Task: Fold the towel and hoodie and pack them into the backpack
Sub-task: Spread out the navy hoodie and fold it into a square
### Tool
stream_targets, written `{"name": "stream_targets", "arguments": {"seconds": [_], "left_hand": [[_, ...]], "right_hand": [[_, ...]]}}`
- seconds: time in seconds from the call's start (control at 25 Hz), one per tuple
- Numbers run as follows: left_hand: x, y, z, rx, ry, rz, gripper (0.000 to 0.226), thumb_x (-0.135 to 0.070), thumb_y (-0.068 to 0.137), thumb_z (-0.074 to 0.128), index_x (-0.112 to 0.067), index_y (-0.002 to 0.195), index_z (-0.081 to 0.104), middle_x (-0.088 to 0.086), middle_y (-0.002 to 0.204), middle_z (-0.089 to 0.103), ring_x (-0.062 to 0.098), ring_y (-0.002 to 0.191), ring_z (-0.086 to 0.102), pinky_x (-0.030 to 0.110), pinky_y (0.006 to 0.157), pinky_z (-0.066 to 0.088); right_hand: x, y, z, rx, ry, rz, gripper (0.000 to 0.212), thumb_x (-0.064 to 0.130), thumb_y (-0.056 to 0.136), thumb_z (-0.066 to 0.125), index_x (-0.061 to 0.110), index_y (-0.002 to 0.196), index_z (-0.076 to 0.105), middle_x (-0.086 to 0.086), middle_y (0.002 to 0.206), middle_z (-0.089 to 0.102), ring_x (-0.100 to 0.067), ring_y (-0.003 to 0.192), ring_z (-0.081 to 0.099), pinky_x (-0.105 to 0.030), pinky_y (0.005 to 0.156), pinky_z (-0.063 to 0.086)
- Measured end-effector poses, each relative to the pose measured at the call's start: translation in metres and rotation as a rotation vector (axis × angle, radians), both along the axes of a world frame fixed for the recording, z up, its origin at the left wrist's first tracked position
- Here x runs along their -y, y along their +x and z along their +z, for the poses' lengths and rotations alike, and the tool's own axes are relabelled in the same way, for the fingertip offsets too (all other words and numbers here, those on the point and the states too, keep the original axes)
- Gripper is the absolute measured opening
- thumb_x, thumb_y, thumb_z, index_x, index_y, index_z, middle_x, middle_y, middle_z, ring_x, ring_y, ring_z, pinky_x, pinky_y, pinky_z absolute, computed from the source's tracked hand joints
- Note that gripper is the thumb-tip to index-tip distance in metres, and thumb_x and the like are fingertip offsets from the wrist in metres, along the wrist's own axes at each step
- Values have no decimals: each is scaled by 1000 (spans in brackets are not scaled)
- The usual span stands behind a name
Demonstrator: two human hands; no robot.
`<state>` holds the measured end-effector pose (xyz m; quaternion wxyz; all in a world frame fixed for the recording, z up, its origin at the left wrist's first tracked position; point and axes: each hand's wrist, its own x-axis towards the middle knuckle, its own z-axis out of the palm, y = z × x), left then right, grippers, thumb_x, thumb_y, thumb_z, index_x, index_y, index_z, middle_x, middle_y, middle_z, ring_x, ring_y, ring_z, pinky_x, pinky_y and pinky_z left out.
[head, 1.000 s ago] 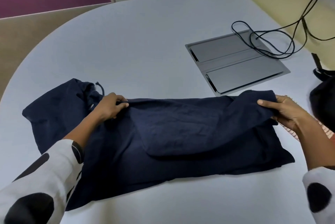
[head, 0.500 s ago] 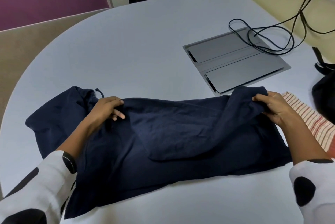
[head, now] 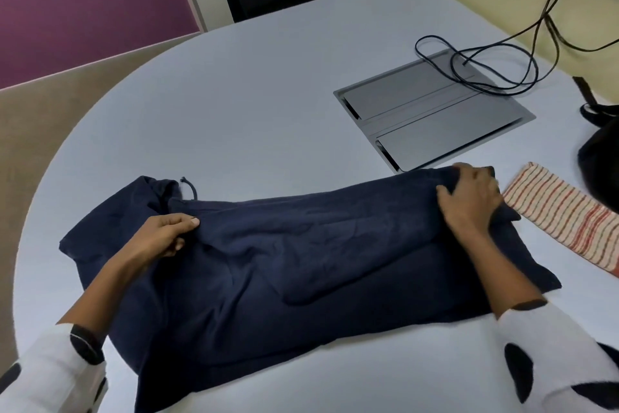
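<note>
Spread across the pale desk [head: 268,84], the hoodie [head: 301,262] is pinched by left fingers [head: 181,223] and gripped by curled right fingers [head: 469,188], towel [head: 562,221] just right of them.

our right hand [head: 470,201] now laid flatter over the navy fabric hoodie's [head: 301,255] far edge, striped cream-and-red towel [head: 562,221] further uncovered

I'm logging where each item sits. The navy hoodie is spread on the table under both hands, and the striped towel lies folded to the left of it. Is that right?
Not quite. The head view shows the striped towel lying to the right of the navy hoodie, beside the right hand, not to the left. The rest holds: the hoodie is spread on the table under both hands, with the left hand near its hood end.
</note>
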<state>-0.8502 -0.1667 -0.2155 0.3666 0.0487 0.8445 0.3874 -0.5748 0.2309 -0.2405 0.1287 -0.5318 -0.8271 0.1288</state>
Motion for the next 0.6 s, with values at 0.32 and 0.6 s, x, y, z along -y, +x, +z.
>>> {"name": "stream_targets", "arguments": {"seconds": [0.32,0.6], "left_hand": [[-9,-4,-3,-64,-27,0,27,-19,96,53,-8,72,55,-2,50,32,11,43,26,16,35,24],[-12,-12,-10,-160,-71,72,37,-21,95,52,-13,61,41,2,55,34,17,49,30,25,47,28]], "right_hand": [[229,-35,-32,-141,57,855,48,68,72,58,23,87,52,5,85,53,-16,76,49,-31,72,39],[246,-34,-30,-188,-10,923,31,10,61,72,19,88,59,4,83,55,-14,73,53,-27,65,45]]}}
